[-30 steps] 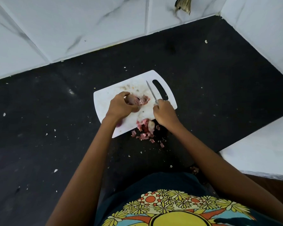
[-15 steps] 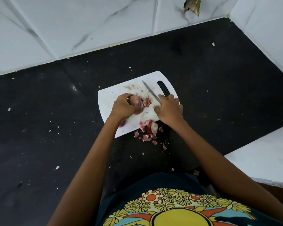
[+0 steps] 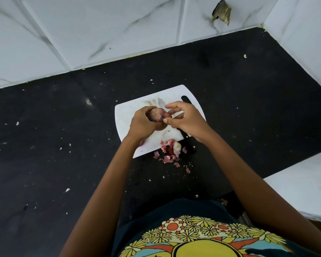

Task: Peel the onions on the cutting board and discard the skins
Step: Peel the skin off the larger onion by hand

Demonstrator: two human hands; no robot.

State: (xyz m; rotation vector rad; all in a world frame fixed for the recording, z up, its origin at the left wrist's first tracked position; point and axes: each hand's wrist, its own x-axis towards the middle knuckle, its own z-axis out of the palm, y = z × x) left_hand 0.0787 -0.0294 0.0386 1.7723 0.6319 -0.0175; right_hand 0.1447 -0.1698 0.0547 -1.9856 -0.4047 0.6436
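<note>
At the centre of the frame, my left hand [image 3: 142, 125] cups a red onion [image 3: 158, 115] above the white cutting board [image 3: 126, 113], fingers curled round its far side, while my right hand [image 3: 186, 120] pinches at the loose skin on the onion's near edge with thumb and forefinger, the other fingers fanned out and free. The onion looks small, round and firm, light enough for one hand; its outer skin reads as dry, thin and papery, likely to tear in scraps rather than come away whole, and the moist purple-pink layer beneath could be slippery, so I judge the best hold is a firm cradle around the body with the peeling pinch taken at a lifted edge near the cut end. The knife [image 3: 161, 103] lies on the board beyond my hands, only its pale blade tip and a stretch of dark handle showing. A heap of pink skins [image 3: 170, 150] spills off the board's lower edge onto the black, speckled worktop [image 3: 54, 145], which is strewn with pale flecks. The board is smooth plastic with rounded corners and a handle slot. White marble-veined tiles [image 3: 104, 30] fill the upper frame.
</note>
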